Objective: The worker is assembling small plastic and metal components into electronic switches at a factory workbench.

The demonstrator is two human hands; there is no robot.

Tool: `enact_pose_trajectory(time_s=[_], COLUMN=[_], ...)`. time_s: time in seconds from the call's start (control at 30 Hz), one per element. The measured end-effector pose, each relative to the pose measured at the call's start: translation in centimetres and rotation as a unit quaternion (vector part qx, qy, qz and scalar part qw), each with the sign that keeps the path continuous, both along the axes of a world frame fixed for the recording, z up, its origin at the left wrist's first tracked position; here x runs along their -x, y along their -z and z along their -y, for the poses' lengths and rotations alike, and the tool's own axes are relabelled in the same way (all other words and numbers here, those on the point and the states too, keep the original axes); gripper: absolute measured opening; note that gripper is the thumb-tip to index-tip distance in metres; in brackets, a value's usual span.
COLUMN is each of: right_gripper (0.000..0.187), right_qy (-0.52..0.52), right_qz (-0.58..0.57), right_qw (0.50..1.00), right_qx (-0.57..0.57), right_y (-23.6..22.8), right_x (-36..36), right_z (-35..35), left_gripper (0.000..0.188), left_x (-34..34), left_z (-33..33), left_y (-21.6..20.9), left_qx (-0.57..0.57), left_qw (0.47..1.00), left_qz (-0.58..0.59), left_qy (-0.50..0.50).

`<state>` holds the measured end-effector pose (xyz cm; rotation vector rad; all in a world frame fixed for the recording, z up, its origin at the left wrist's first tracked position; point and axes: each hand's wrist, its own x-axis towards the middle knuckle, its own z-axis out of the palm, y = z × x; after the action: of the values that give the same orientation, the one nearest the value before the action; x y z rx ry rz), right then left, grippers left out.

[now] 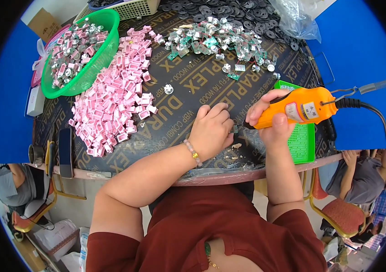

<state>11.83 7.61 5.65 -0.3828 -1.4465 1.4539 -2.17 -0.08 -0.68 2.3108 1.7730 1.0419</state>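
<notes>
Apparently, units [73,56] in basket [104,68] are done, shells [113,102] remain; right hand [275,133] grasps driver [304,106], left hand [211,131] curled, contents hidden.

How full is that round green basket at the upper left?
The green basket is far from empty: a heap of pink and silvery pieces hides its bottom. How deep it goes, I cannot tell.

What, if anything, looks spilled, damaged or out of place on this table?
Pale flecks mar the black tabletop near its front edge; whether scraps or wear is unclear. One silvery part lies alone, right of the pink pile.
</notes>
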Motion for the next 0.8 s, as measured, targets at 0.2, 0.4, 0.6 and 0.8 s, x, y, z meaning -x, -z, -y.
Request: enact_pose_trajectory(time_s=[0.2,0.4,0.6,0.8], right_gripper=[0.045,0.054,0.056,0.061], right_qy=[-0.026,0.018,-0.017,0.017], right_qz=[-0.029,0.021,0.044,-0.036], right_qw=[0.999,1.000,0.998,0.998], right_qx=[0.012,0.003,0.031,-0.044], right_y=[0.6,0.1,-0.4,-1.6], right_x=[-0.2,0.2,0.4,-0.2], right_z=[0.1,0.7,0.2,-0.1], left_gripper=[0.020,0.020,0.020,0.020], left_x=[-0.1,-0.2,0.2,0.7], left_z=[0.0,0.0,-0.4,0.1], left_y=[-0.2,0.0,-0.2,-0.6], left_qx=[0.003,0.001,0.013,-0.001], left_qw=[1.000,1.000,1.000,1.000], left_qz=[0.001,0.000,-0.004,-0.007], left_qy=[0.003,0.010,0.027,0.002])
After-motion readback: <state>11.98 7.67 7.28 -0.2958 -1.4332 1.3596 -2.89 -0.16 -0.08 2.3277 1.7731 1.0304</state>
